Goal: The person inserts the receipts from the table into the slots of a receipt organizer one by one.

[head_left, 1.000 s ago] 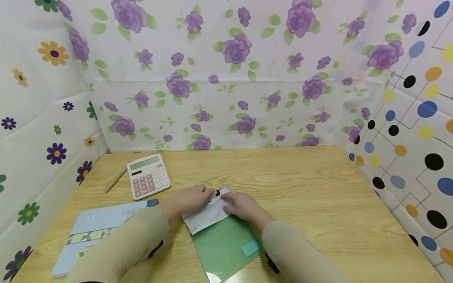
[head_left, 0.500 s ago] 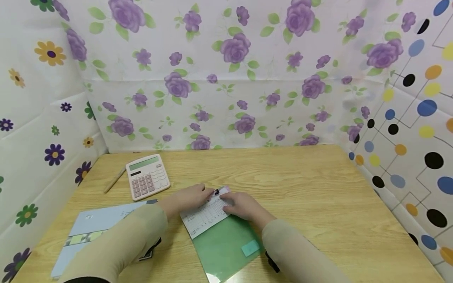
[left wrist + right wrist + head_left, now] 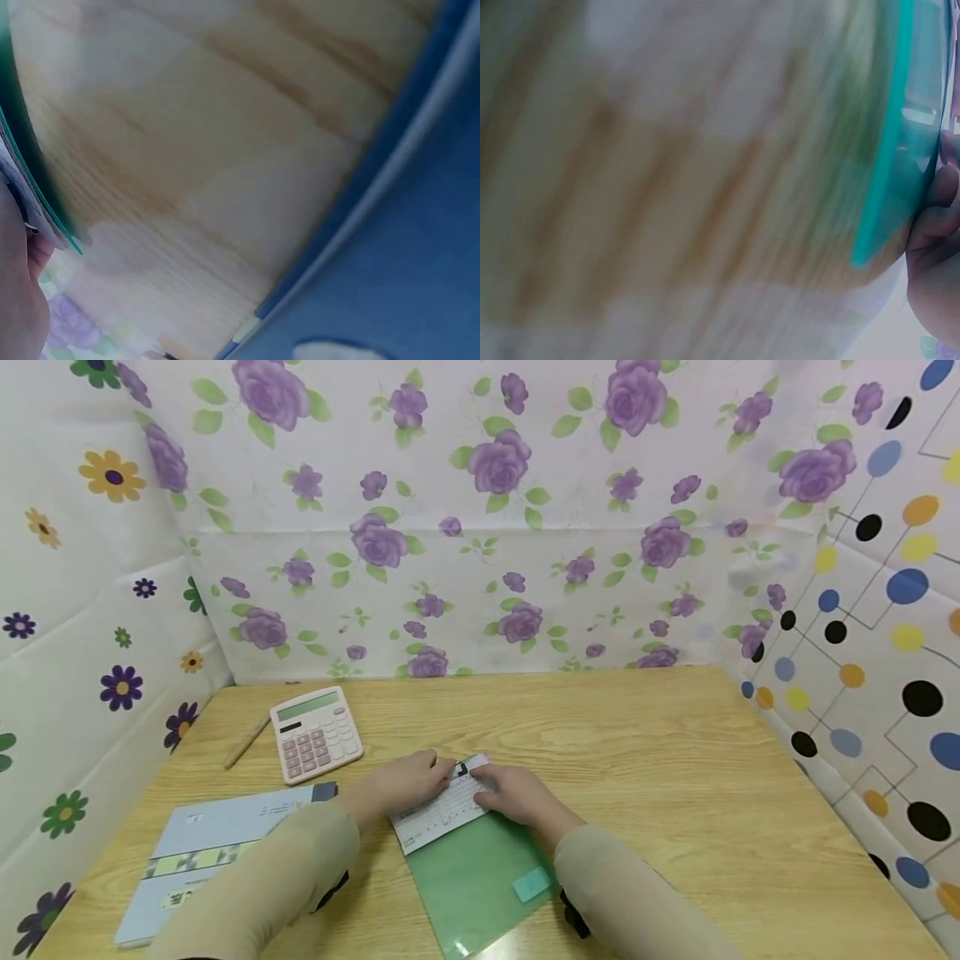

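Observation:
In the head view a green translucent folder [image 3: 480, 881] slants below my hands, a small teal label [image 3: 532, 884] near its lower right corner. Printed white papers [image 3: 438, 824] lie over its upper part, with a black binder clip [image 3: 459, 769] at their top edge. My left hand [image 3: 408, 783] grips the upper left side, its fingertips right at the clip. From the right, my right hand [image 3: 517, 793] holds the upper edge, thumb over the papers. In the right wrist view, curled fingers [image 3: 939, 225] sit at the folder's edge. Other fingers are hidden beneath.
A light blue document folder [image 3: 217, 814] lies at left, partly under the left sleeve. Behind it are a pink and white calculator [image 3: 315, 733] and a tan pen-like stick [image 3: 247, 742]. Patterned cloth walls [image 3: 450, 610] bound the wooden table [image 3: 637, 735] at the back and sides.
The papers' lower edge has dropped a little and then risen again over the green folder, and a printed grid now shows on the sheet. Both hands stay nearly in place.

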Demonstrator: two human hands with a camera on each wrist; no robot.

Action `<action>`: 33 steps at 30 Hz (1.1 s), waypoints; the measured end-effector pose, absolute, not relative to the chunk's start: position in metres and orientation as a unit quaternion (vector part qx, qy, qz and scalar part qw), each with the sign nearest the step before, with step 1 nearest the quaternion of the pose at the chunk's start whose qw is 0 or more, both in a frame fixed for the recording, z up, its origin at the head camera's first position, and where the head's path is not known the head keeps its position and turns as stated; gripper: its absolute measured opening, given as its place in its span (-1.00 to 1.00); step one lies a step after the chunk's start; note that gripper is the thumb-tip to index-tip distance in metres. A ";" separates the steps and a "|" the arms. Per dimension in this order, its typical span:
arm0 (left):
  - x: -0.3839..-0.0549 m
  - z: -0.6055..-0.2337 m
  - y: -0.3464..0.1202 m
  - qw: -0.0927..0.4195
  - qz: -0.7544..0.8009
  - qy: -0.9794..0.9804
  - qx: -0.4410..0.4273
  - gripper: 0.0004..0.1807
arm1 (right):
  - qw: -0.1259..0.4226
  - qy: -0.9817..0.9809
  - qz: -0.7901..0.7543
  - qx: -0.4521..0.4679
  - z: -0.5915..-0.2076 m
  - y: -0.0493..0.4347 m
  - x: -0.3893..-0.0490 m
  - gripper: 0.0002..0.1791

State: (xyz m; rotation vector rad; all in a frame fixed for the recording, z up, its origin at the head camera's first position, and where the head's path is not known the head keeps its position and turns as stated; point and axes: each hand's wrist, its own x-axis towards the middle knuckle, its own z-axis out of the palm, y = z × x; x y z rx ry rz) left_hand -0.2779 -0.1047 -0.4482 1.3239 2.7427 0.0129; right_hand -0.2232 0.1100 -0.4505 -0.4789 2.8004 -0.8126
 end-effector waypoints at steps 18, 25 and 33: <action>-0.279 -0.458 -0.107 0.004 -0.026 0.889 0.457 -0.62 | 0.107 0.950 -0.213 -0.204 -0.452 0.125 -0.234 -0.49; -0.278 -0.459 -0.109 0.002 -0.022 0.888 0.458 -0.55 | 0.113 0.953 -0.187 -0.209 -0.450 0.134 -0.238 -0.48; -0.275 -0.457 -0.110 0.059 0.041 0.910 0.408 -0.44 | 0.114 0.951 -0.193 -0.214 -0.449 0.136 -0.236 -0.49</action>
